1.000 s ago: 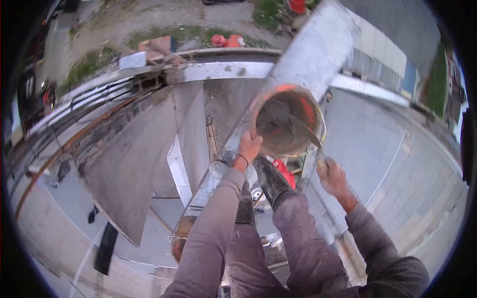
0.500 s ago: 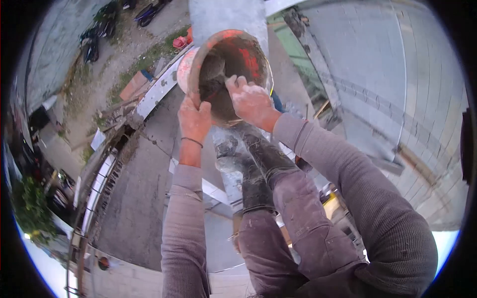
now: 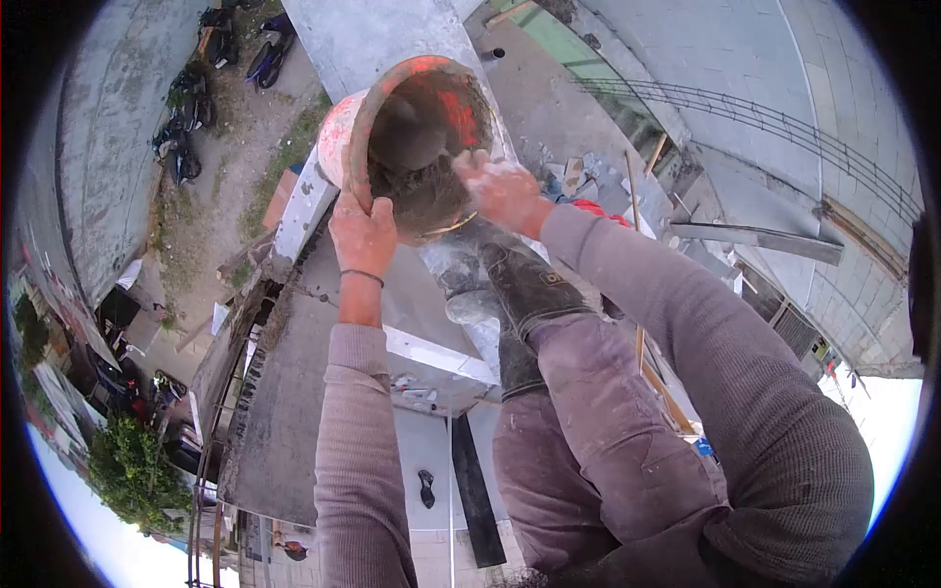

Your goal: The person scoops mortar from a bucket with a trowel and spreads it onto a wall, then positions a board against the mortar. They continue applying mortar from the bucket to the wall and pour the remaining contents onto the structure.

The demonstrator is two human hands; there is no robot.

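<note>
An orange bucket [image 3: 359,147], its inside coated with wet grey mortar [image 3: 421,196], is tilted so that its mouth faces me. My left hand [image 3: 363,235] is closed on the near rim, thumb over the edge. At the right side of the mouth, my right hand [image 3: 502,193] is closed round the handle of a trowel; its fingers hide the handle. The trowel's mortar-covered blade [image 3: 407,145] reaches into the bucket, where its outline is hard to make out. Pale dust covers my right hand.
Below the bucket, my boots [image 3: 524,284] are on a narrow pale ledge [image 3: 353,39], high above the ground. Motorcycles [image 3: 186,118] are parked at the lower level on the left. Rubble [image 3: 578,176] and a wooden beam [image 3: 760,240] lie to the right.
The bucket and both hands have shifted slightly left in view, as the camera has turned. The trowel blade has moved within the bucket. Both hands keep their grip.
</note>
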